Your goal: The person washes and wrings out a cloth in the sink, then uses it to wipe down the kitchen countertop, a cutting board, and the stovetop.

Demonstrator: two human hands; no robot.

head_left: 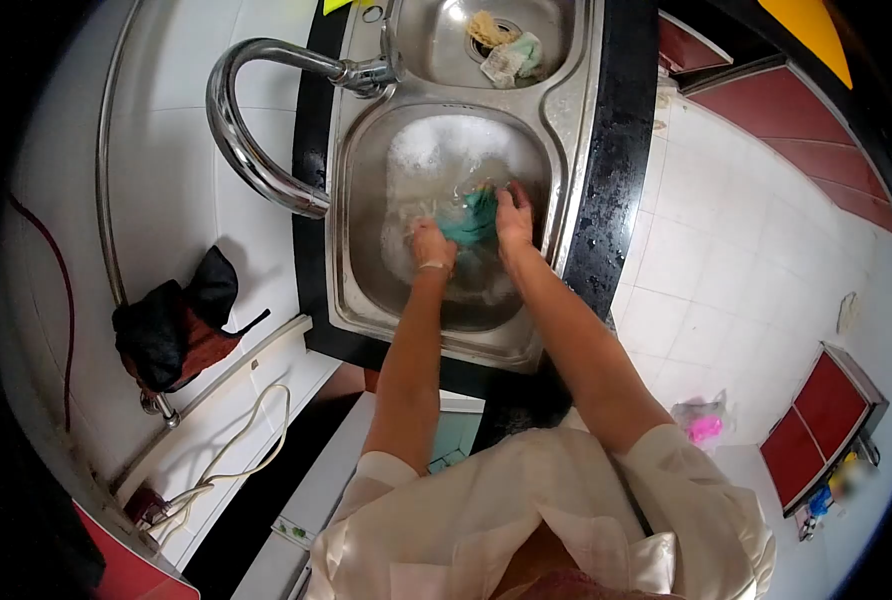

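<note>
A wet teal-green cloth (478,216) hangs between my two hands in soapy water, inside the larger steel sink basin (366,290). My left hand (432,246) is closed on the cloth's left side, low over the water. On the other side, my right hand (513,216) grips the cloth's right edge, its fingers pointing toward the far end of the basin. White foam (446,140) floats around the cloth, thickest at the far end. Part of the cloth is under the cloudy water, so its full shape is hidden.
A curved chrome faucet (256,160) stands at the basin's left. The smaller basin (436,40) beyond holds a tan scrubber (486,30) and a pale crumpled cloth or pouch (512,60). Water drops dot the black counter (611,180). Dark cloths (176,330) hang on the left wall.
</note>
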